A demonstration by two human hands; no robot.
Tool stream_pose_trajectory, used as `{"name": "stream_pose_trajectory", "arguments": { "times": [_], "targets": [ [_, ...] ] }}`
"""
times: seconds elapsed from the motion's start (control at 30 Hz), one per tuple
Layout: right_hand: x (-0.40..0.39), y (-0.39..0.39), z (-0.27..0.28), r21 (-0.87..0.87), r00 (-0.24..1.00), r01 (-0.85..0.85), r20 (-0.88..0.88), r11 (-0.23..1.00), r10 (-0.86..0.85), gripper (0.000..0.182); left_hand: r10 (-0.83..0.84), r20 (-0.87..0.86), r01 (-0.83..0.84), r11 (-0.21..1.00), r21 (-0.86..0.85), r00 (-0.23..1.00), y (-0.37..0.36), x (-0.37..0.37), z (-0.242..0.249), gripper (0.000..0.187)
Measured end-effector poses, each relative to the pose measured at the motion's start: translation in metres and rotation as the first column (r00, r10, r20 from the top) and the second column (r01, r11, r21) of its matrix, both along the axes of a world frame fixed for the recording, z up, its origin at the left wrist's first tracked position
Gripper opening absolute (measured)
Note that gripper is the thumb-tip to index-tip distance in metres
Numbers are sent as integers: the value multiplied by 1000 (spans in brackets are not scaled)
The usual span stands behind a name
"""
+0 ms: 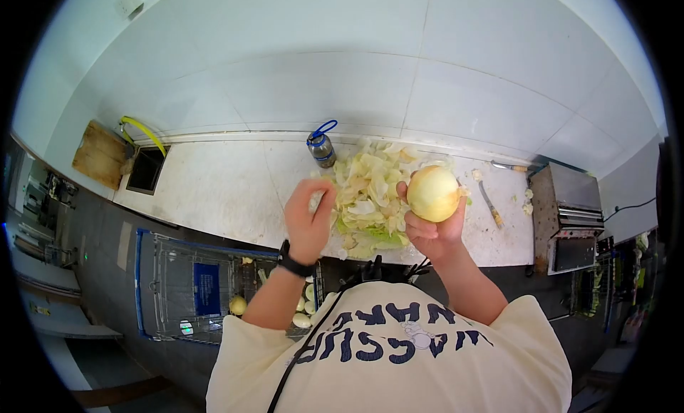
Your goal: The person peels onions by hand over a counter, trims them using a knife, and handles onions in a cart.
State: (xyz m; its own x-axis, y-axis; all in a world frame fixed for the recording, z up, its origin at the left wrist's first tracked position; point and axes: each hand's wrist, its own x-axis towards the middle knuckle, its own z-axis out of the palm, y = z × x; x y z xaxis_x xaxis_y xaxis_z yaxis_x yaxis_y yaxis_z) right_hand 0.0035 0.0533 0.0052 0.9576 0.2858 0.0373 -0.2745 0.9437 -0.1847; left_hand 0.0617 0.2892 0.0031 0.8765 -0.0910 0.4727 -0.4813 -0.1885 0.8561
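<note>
My right hand (437, 236) grips a large, round, pale yellow onion (433, 193) from below and the sides, above the counter's front part. A brownish patch shows on the onion's right side. To the left, my left hand (308, 217) is raised with the fingers curled and the thumb pressed towards them; whether anything small is inside is hidden. Between and behind both hands, a heap of pale yellow-green peelings (370, 192) lies on the counter. A dark bottle (322, 151) with a blue loop stands behind my left hand, at the heap's left edge.
On the white counter (221, 185), two knives lie at the right: one near the wall (507, 166), one closer (489, 203). A metal appliance (566, 199) stands at the right end. A sink (147, 169) and wooden board (101, 155) are left. Below, a shopping cart (164, 281) holds several round vegetables.
</note>
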Motion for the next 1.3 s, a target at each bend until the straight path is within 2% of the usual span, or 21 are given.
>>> {"name": "stream_pose_trajectory", "arguments": {
  "times": [0.03,0.1,0.2,0.3,0.4,0.5,0.57,0.73,0.9,1.0,1.1,1.2,1.3],
  "targets": [
    [0,-1,-2,-69,999,35,17,997,-34,64,-17,71,5,987,161,997,-3,14,-8,15],
    [3,0,-3,-201,993,107,63,974,-96,61,-83,201,-22,883,469,976,-12,36,-15,21],
    [-4,14,14,-386,979,197,24,901,-204,57,-118,184,10,866,500,976,-22,36,-5,26],
    [-13,19,11,-566,945,327,175,757,-278,56,-167,178,119,961,249,970,-37,9,24,28],
    [-19,21,8,-532,918,396,218,749,-330,61,-305,346,204,932,300,887,-54,-12,52,31],
    [-26,15,13,-563,904,424,221,709,-365,60,-332,317,229,919,322,888,-64,-19,47,34],
    [-28,5,14,-654,891,450,279,608,-359,61,-359,306,263,912,314,882,-66,-18,44,35],
    [-31,-25,19,-760,879,476,410,443,-242,63,-367,198,310,913,265,909,-80,-25,51,32],
    [-30,-49,21,-767,875,478,459,427,-155,64,-334,94,307,925,225,938,-95,-39,57,32],
    [-30,-60,21,-738,875,465,467,489,-129,65,-271,66,248,938,244,960,-106,-49,59,34],
    [-34,-71,23,-742,881,447,463,500,-99,65,-166,140,135,969,205,976,-123,-65,62,31],
    [-34,-80,14,-707,817,538,572,459,-75,65,-260,173,203,935,291,950,-119,-65,59,27],
    [-42,-89,20,-733,886,413,460,541,-54,63,-317,220,231,911,343,923,-124,-64,64,24]
  ]
}}
